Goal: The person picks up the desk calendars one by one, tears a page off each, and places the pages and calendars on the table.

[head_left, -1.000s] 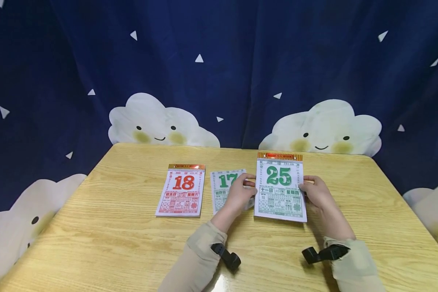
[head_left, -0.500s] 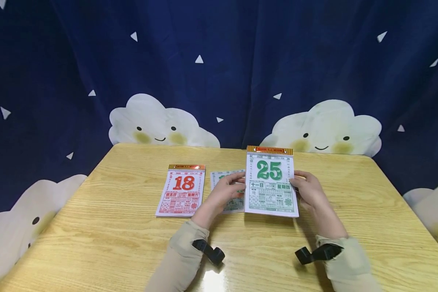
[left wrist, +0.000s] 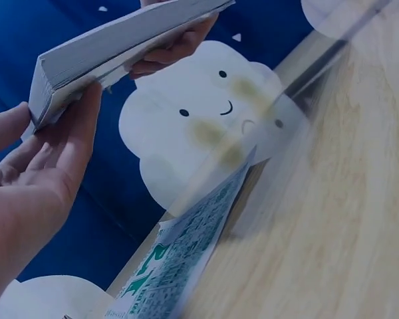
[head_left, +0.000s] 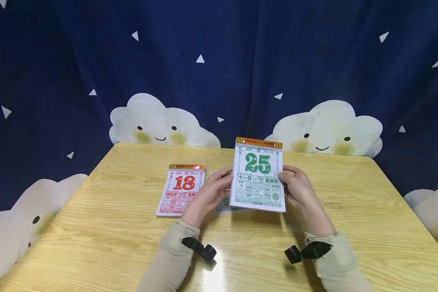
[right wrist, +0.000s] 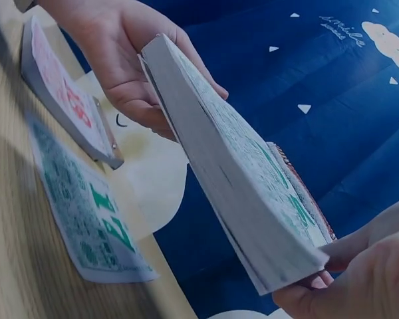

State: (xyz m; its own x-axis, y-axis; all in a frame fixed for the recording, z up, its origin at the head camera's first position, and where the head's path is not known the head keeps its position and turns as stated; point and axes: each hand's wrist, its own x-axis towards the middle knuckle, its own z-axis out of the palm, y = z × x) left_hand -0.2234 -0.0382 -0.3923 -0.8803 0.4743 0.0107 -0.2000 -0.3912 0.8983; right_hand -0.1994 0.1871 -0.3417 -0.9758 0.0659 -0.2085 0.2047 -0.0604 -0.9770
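Observation:
A thick tear-off calendar with a green 25 and an orange-and-gold header is held up off the table by both hands. My left hand grips its left edge, the fingers under the block and the thumb at its side in the left wrist view. My right hand pinches the right edge, thumb on the front page and fingers behind. Beneath it lies a loose calendar page with a green 17, mostly covered in the head view. Left of that, a second tear-off calendar showing a red 18 lies flat, partly behind my left hand.
All this is over a light wooden table. A dark blue curtain with white triangles and smiling clouds hangs behind the far edge. A black strap with a small device sits on each wrist.
Both hands have carried the 25 calendar leftward and upward, so it now covers most of the 17 page. The left hand now partly covers the 18 calendar, which has stayed in place.

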